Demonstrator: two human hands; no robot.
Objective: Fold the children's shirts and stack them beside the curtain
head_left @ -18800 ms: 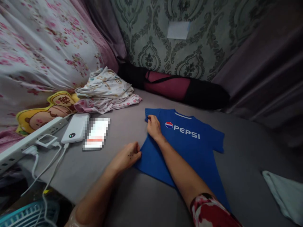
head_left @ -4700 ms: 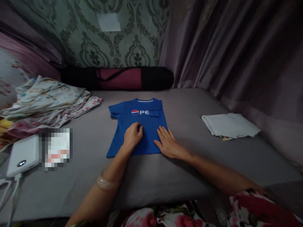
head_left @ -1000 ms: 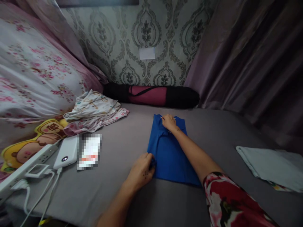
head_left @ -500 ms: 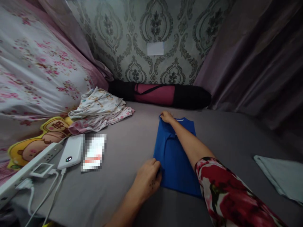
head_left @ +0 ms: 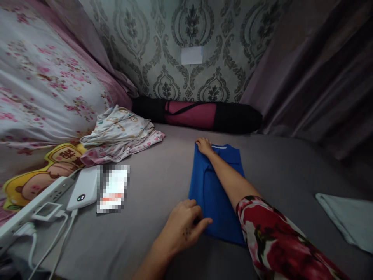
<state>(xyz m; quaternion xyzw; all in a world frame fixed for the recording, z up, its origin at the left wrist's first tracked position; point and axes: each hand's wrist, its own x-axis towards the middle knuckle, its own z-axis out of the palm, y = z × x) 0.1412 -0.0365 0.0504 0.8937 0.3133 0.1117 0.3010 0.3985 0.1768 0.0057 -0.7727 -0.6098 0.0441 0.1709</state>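
Observation:
A blue shirt [head_left: 220,202], folded into a narrow upright shape, lies flat on the grey bed sheet [head_left: 145,182]. A pale strip shows at its neckline. At the shirt's upper left corner, my right hand [head_left: 204,146] rests on the cloth with its fingers slightly spread. My right forearm crosses over the shirt and covers part of it. My left hand [head_left: 185,221] is by the lower left edge, its thumb stretched out over the fabric and apart from the bent fingers. Nothing shows gripped in either hand.
Crumpled printed clothes [head_left: 122,130] lie at the left, near a yellow cushion [head_left: 32,186]. A power strip [head_left: 55,190] with cables, a white power bank [head_left: 83,188] and a blurred-out item [head_left: 113,188] are close by. A black-and-maroon bag [head_left: 190,114] lies along the wall; folded pale cloth [head_left: 346,217] is right.
My left thumb has come away from the fingers, letting the shirt's lower left edge go. My right hand has loosened from a pinch and lies flatter on the upper corner.

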